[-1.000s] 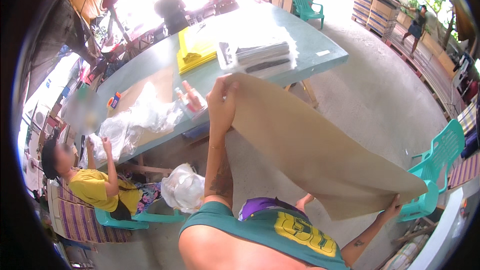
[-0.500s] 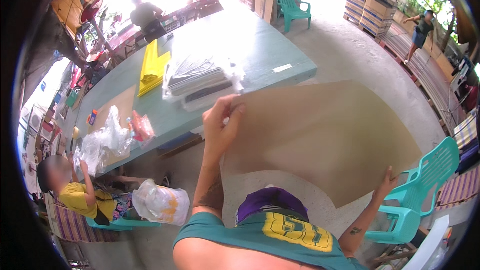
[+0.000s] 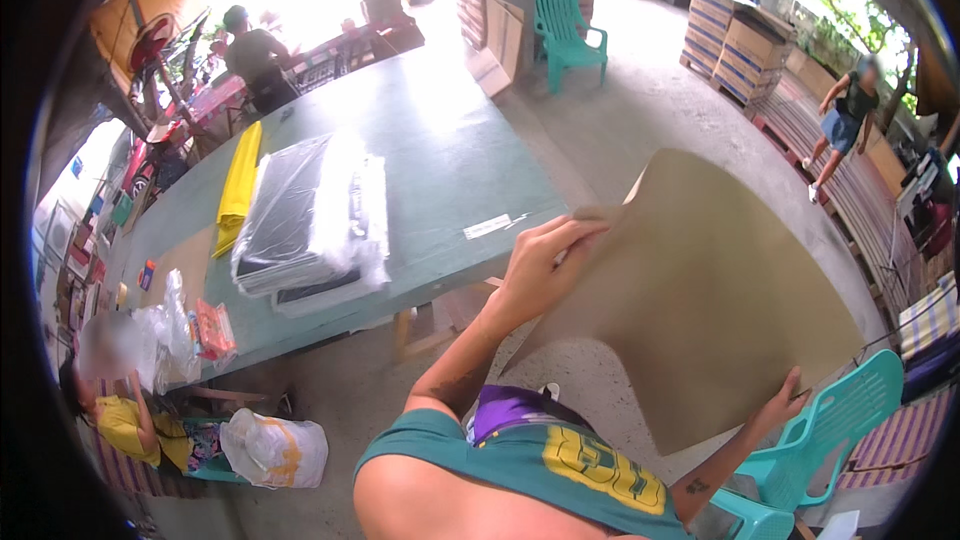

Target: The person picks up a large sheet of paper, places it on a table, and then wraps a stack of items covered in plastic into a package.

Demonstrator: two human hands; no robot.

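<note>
A large, thin brown sheet (image 3: 720, 300) that looks like cardboard bows between my two hands, off the right side of the green table (image 3: 440, 130). My left hand (image 3: 550, 265) pinches its left edge, fingers closed, near the table's near right corner. Lower down, my right hand (image 3: 783, 406) grips the sheet's right edge beside the green plastic chair (image 3: 840, 430). On the table lies a stack of dark flat items in clear plastic (image 3: 305, 215), with a folded yellow piece (image 3: 240, 185) left of it.
A person in yellow (image 3: 125, 425) sits at the table's left near crumpled clear plastic (image 3: 170, 335); a white sack (image 3: 275, 450) stands beside them. Another person (image 3: 848, 115) walks at the far right, near stacked boxes (image 3: 735, 40). A second green chair (image 3: 570, 35) stands at the back.
My left hand has moved right with the sheet's edge, bending the sheet more sharply. My view has turned right, and the person at the far right has come nearer.
</note>
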